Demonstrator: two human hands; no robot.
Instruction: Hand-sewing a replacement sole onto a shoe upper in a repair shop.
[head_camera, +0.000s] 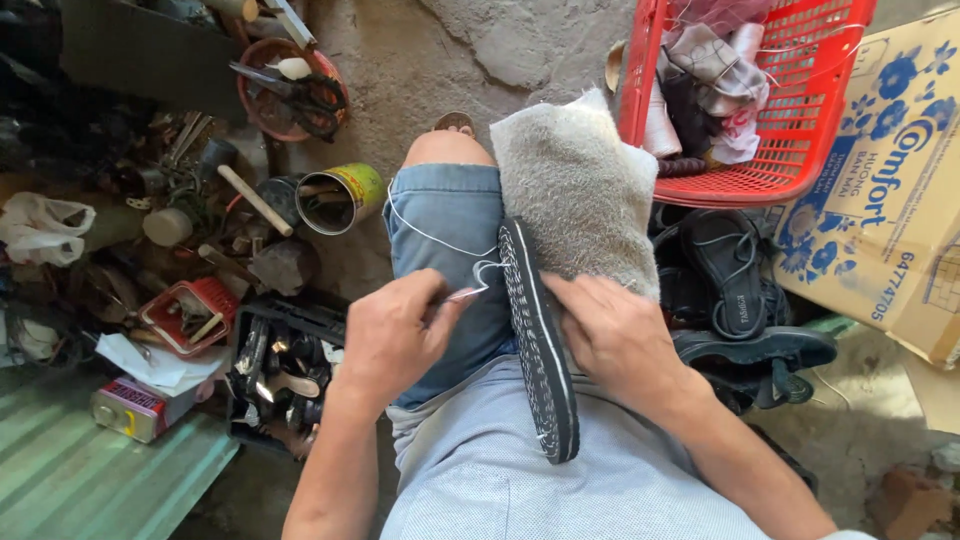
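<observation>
1. Closest in, a black sole (540, 350) is standing on edge on the person's lap, running from the shirt hem up toward the knee.
2. The right hand (620, 340) is pressing flat against the sole's right side, fingers spread narrowly, steadying it.
3. The left hand (390, 335) is pinching a thin tool (462, 295), fingers closed tight round it, just left of the sole.
4. White thread (430, 235) is looping from the tool across the denim shorts (445, 225) and touching the sole's rim.
5. A grey towel (580, 190) is lying over the right thigh, behind the sole and touching it.
6. Black sandals (735, 300) are piling on the floor to the right of the lap.
7. Left of the knee, a tin can (340, 198) is lying on its side near a hammer (255, 200) among scattered tools.
8. Farther off, a red basket (790, 110) is holding cloth and thread spools, beside a cardboard box (890, 190).
9. Scissors (300, 95) are resting in a round bowl (262, 110) at the far left.
</observation>
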